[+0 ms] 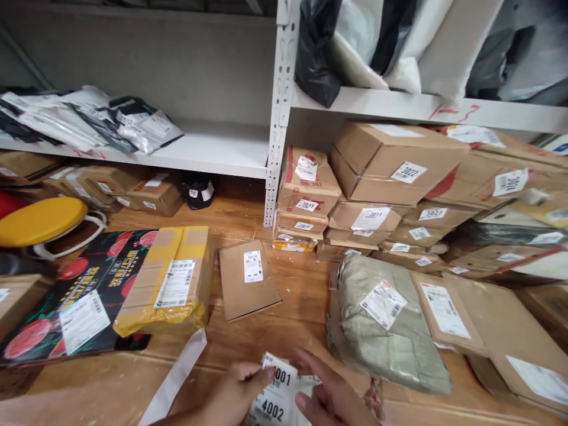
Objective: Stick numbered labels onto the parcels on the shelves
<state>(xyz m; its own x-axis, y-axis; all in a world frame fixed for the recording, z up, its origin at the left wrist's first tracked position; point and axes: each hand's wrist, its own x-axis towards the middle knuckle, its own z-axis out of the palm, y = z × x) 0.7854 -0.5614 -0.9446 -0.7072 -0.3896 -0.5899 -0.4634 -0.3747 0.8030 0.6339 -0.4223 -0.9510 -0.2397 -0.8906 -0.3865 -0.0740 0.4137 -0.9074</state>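
Observation:
My left hand (235, 387) pinches a strip of white number labels (277, 393) between thumb and fingers. The labels read 4001 and 4002. Close by on the right is my right hand (332, 390), its index finger stretched out and slightly blurred, its thumb near the strip's right edge. Whether that thumb touches the paper I cannot tell. White plastic-looking material (306, 387) shows between the strip and my right hand. A long white paper strip (177, 378) trails to the left. Ahead on the floor lies a flat brown cardboard parcel (235, 278) with a shipping label.
To the left sit a yellow-taped box (155, 296), a black fruit-printed box (89, 272) and a yellow stool seat (44, 220). A grey-green wrapped parcel (386, 337) lies right. Numbered cartons (399, 165) are stacked beneath the shelf (426, 109); a metal upright (277, 112) divides the racks.

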